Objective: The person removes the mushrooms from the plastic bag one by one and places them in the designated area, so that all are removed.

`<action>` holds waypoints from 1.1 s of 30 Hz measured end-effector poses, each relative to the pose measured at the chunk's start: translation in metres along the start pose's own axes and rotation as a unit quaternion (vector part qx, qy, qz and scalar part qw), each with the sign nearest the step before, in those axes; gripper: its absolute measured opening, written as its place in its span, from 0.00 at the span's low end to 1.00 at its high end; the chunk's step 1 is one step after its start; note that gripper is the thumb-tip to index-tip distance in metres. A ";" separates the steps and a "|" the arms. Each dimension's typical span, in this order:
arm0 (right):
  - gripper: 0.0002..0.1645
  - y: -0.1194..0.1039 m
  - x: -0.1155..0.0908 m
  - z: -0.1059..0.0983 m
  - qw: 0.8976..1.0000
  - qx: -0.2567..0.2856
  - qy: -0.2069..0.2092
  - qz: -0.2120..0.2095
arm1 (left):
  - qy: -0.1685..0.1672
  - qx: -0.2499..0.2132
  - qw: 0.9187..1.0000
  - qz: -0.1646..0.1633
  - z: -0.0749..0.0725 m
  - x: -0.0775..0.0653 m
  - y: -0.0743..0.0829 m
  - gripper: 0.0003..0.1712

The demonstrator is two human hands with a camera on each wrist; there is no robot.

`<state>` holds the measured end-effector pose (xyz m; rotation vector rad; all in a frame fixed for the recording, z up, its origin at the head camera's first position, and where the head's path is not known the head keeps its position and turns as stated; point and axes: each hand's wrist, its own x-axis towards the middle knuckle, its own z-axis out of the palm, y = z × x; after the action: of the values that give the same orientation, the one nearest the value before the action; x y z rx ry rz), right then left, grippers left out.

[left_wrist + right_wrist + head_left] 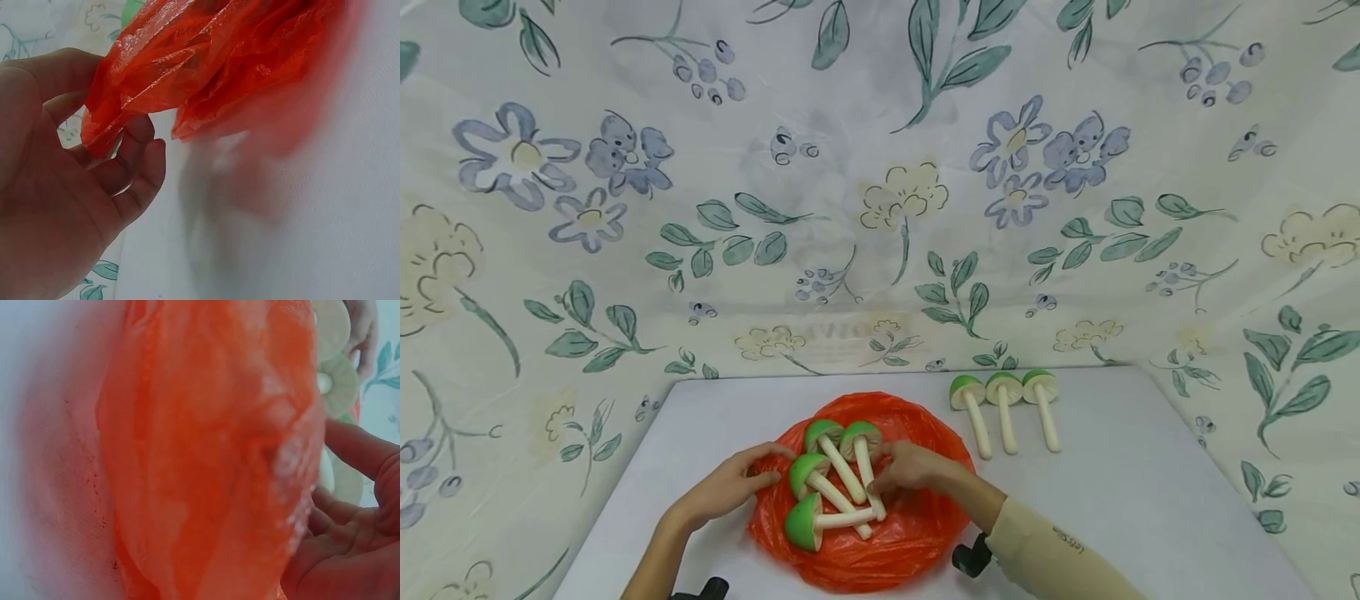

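Main hazard, in my judgement: the red bag [917, 542] is thin and crumpled, so a tug by the left hand [727, 483] at its left edge could shift or roll the four green-capped mushrooms on it. Stems crowd together at the near end; pulling the far-right mushroom of that group [865, 467] could drag the near, crosswise mushroom [831, 521] with it. Domed caps would do little to stop a roll.

Position: the far-right mushroom's stem lies at the fingertips of the right hand [910, 467], cap to their far left. Right fingers bent at the stem; cannot tell whether they pinch it, bag blocks the right wrist view. Left fingers loosely curved about a bag flap, just left of the caps; tips partly hidden, grip uncertain. Three loose mushrooms [1005, 412] lie far right on the white table [1120, 500], apart from both hands.
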<state>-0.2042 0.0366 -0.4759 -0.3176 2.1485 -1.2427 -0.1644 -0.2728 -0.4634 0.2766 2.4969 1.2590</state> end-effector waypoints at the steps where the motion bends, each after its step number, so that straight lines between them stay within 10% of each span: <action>1: 0.19 0.001 0.000 0.000 1.000 0.005 -0.003 -0.001 | 0.000 -0.004 1.000 -0.002 0.000 0.000 -0.001 0.16; 33: 0.24 -0.003 -0.008 -0.013 0.998 0.056 -0.016 0.009 | 0.002 0.006 1.000 0.001 -0.002 0.001 -0.004 0.15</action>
<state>-0.2062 0.0481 -0.4656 -0.2693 2.0409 -1.3320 -0.1660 -0.2762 -0.4657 0.2798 2.5088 1.2466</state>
